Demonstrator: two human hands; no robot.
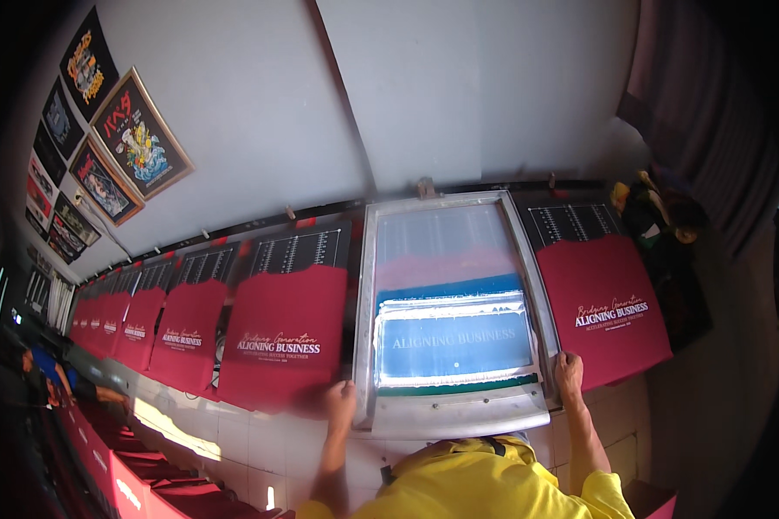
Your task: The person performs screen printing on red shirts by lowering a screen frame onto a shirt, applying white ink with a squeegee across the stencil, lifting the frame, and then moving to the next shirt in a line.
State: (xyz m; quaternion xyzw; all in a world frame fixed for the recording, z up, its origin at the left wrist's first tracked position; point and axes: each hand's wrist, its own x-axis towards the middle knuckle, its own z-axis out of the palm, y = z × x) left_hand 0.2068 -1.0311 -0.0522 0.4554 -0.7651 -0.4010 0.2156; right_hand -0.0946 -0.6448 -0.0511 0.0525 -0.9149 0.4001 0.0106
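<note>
While both arms reach up from the bottom of the picture, the left hand holds the lower left corner of a big metal printing frame, with its fingers curled around the edge. The right hand grips the lower right corner of that same frame, fingers wrapped over the side rail. The frame lies flat on a long table, right in front of the person, and its see-through screen has a blue patch with pale letters showing in it. Just to the left of the frame lies a red cloth piece with white writing on it, and another red piece lies just to the right (it looks the same). More red pieces sit in a row going far off to the left. Framed pictures hang on the white wall above. The person wears a yellow shirt.
</note>
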